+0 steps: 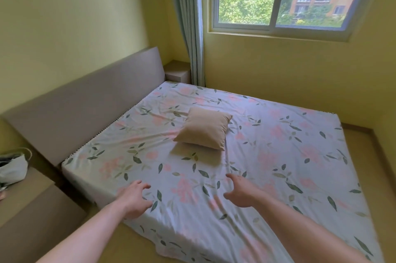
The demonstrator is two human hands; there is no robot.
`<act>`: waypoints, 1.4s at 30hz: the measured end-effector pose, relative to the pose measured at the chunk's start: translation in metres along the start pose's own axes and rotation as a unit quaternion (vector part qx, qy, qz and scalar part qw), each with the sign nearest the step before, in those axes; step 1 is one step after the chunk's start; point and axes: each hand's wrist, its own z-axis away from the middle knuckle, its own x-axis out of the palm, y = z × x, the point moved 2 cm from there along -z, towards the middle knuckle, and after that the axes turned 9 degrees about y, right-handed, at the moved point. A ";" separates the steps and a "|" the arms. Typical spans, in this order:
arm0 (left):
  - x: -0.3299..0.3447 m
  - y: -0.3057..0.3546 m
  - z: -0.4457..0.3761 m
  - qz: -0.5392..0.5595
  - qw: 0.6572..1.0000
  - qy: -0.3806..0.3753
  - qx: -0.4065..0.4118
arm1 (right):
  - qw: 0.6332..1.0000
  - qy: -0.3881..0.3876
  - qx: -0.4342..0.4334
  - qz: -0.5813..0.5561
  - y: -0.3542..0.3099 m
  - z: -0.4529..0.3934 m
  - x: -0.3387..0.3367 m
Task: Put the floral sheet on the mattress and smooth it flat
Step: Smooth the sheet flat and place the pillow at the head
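Left hand (134, 197) and right hand (240, 193) spread, empty, over floral sheet (267, 155), pillow (204, 128) beyond

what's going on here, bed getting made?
Yes. The floral sheet already covers the mattress, though creases show near the middle and the head end. A tan pillow appears to be in mid-air above its shadow on the sheet. The left hand and right hand reach out over the near edge, fingers spread, holding nothing.

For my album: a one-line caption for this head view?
Both hands, left and right, reach over the floral sheet toward a beige pillow.
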 end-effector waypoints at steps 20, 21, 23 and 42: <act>-0.023 -0.201 -0.065 0.096 0.975 0.035 -0.196 | 0.984 -0.085 -0.141 0.069 -0.199 -0.164 0.058; -0.025 -0.212 -0.071 0.097 0.976 0.035 -0.193 | 0.984 -0.088 -0.137 0.069 -0.211 -0.171 0.063; -0.032 -0.237 -0.088 0.094 0.978 0.033 -0.182 | 0.986 -0.094 -0.125 0.062 -0.238 -0.182 0.077; -0.153 -0.353 -0.281 0.067 0.994 0.000 -0.086 | 0.998 -0.061 -0.012 -0.004 -0.364 -0.277 0.103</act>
